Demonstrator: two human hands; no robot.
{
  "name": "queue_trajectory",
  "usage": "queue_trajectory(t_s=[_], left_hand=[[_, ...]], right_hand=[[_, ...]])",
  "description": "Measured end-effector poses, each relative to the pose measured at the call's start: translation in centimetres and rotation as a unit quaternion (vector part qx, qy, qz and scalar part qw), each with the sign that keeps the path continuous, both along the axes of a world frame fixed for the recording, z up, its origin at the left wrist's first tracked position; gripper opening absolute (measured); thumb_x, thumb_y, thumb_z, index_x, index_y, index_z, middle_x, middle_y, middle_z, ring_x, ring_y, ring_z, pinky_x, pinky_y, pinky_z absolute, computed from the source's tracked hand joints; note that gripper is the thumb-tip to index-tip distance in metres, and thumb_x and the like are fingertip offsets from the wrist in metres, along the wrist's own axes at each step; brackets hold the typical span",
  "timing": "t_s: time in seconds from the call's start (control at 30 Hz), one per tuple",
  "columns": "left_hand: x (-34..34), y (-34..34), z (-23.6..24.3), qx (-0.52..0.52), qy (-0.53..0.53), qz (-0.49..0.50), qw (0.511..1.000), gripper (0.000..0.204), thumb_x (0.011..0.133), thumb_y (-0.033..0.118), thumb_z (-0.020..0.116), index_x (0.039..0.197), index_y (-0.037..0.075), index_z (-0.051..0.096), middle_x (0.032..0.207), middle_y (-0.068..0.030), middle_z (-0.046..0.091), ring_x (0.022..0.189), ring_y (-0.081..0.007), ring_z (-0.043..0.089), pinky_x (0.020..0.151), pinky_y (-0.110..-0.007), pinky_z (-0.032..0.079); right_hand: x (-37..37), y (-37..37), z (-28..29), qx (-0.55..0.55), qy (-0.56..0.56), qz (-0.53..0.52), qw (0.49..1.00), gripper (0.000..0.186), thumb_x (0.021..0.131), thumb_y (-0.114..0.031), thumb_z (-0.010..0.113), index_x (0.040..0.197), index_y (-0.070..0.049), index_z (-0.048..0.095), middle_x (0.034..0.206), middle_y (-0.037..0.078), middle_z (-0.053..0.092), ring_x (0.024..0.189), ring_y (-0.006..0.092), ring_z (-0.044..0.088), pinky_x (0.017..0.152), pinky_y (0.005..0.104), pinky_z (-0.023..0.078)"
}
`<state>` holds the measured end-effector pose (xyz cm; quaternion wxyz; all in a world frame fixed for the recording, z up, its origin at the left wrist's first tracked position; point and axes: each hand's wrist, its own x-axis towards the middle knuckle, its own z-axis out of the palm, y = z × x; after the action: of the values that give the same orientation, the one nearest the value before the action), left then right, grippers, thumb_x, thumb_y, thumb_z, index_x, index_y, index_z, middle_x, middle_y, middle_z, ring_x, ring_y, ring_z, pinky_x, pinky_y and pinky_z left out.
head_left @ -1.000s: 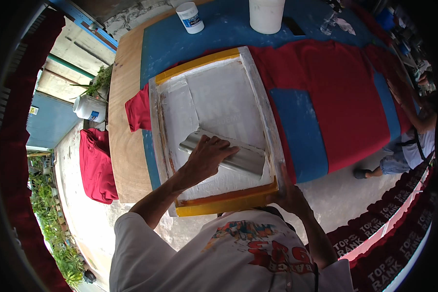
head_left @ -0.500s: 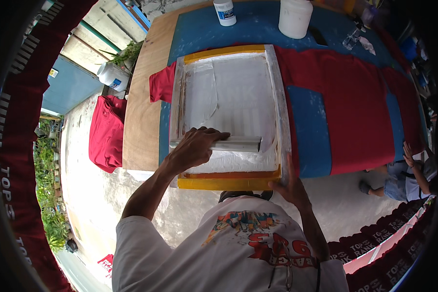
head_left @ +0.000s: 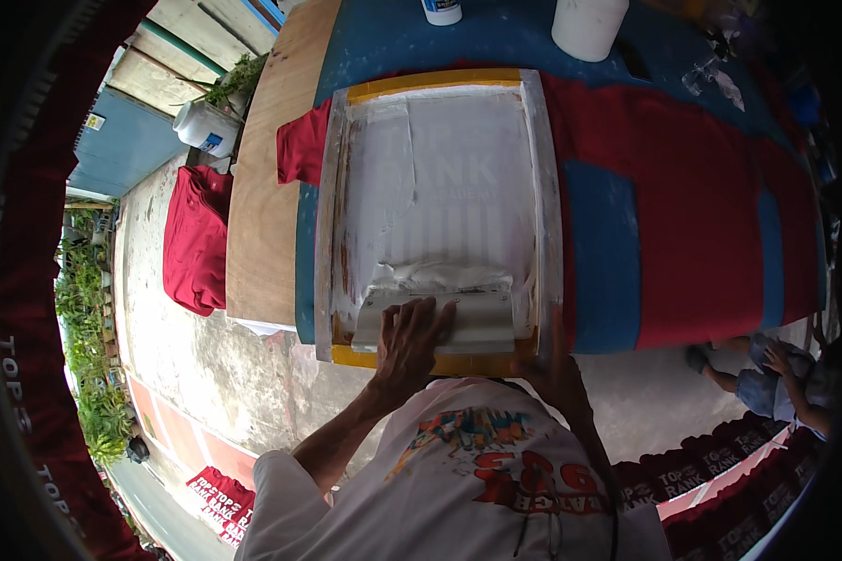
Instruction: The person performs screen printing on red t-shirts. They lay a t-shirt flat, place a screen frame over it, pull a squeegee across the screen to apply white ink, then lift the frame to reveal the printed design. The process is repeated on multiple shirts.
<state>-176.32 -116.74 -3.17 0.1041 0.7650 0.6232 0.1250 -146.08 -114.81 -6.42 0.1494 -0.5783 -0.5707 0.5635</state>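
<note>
Screen frame (head_left: pixel 435 84): flat over red shirt (head_left: pixel 304 145) on blue tabletop (head_left: pixel 599 252). Left hand (head_left: pixel 410 341): fingers closed over squeegee (head_left: pixel 482 327) at near end, white paste (head_left: pixel 444 276) banked beyond it. Right hand (head_left: pixel 552 366): at near right corner; cannot tell whether gripping. Judged step: spreading paste. Next move calls for level blade, frame unshifted.

Pale lettering (head_left: pixel 440 170) on mesh (head_left: pixel 374 234) and red garments (head_left: pixel 221 502); numerals (head_left: pixel 541 479) on white shirt (head_left: pixel 430 510)

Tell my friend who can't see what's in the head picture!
A person's left hand holds a wide silver squeegee at the near end of a framed screen, with white paste beyond it. The right hand is at the screen's near right corner. Red cloth lies beneath on a blue-topped table.
</note>
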Motion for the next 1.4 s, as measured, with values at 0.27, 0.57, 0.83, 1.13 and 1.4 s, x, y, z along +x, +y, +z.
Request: queue_trajectory(t_s=[0.27,0.57,0.83,1.13,1.4], left_hand=[[-5.7,18.8,-3.0,0.122,0.01,-0.03,0.992,0.065,0.083,-0.012,0.071,0.144,0.012,0.067,0.125,-0.0121,0.064,0.12,-0.0297,0.062,0.107,-0.049,0.044],[-9.2,33.3,1.2,0.026,0.006,-0.062,0.998,0.061,0.087,-0.011,0.063,0.143,0.011,0.071,0.129,-0.0182,0.075,0.121,-0.0364,0.07,0.107,-0.05,0.053],[-10.7,36.5,5.1,-0.019,0.008,-0.071,0.997,0.066,0.084,-0.011,0.06,0.146,0.012,0.07,0.131,-0.0222,0.075,0.122,-0.0392,0.072,0.112,-0.05,0.053],[-10.7,37.9,0.9,-0.02,0.059,-0.088,0.994,0.07,0.082,-0.013,0.065,0.146,0.015,0.07,0.13,-0.0166,0.078,0.123,-0.0359,0.072,0.113,-0.051,0.053],[-7.8,21.3,-0.9,0.049,0.065,-0.111,0.99,0.061,0.089,-0.005,0.074,0.146,0.015,0.064,0.123,-0.0092,0.068,0.115,-0.0301,0.065,0.099,-0.055,0.05]], right_hand=[[-0.3,0.9,0.7,-0.054,-0.037,0.001,0.998,0.129,0.087,-0.043,0.091,0.177,-0.01,0.005,0.153,0.036,0.058,0.135,0.0482,0.066,0.114,0.0523,0.053],[-0.5,1.0,0.8,-0.043,-0.097,0.015,0.994,0.131,0.083,-0.048,0.092,0.176,-0.008,0.009,0.164,0.03,0.05,0.137,0.047,0.064,0.113,0.0516,0.054],[-0.2,0.3,-0.6,0.02,-0.091,0.017,0.996,0.133,0.081,-0.054,0.093,0.175,-0.006,0.011,0.166,0.03,0.047,0.136,0.0476,0.064,0.11,0.0538,0.056],[0.0,0.3,-0.7,0.024,-0.065,0.013,0.998,0.134,0.081,-0.053,0.094,0.175,-0.003,0.011,0.161,0.033,0.052,0.133,0.0482,0.066,0.105,0.0526,0.059],[0.8,-0.4,-2.3,0.053,-0.045,0.027,0.997,0.137,0.081,-0.058,0.093,0.175,-0.002,0.01,0.154,0.035,0.058,0.127,0.0482,0.07,0.1,0.0512,0.061]])
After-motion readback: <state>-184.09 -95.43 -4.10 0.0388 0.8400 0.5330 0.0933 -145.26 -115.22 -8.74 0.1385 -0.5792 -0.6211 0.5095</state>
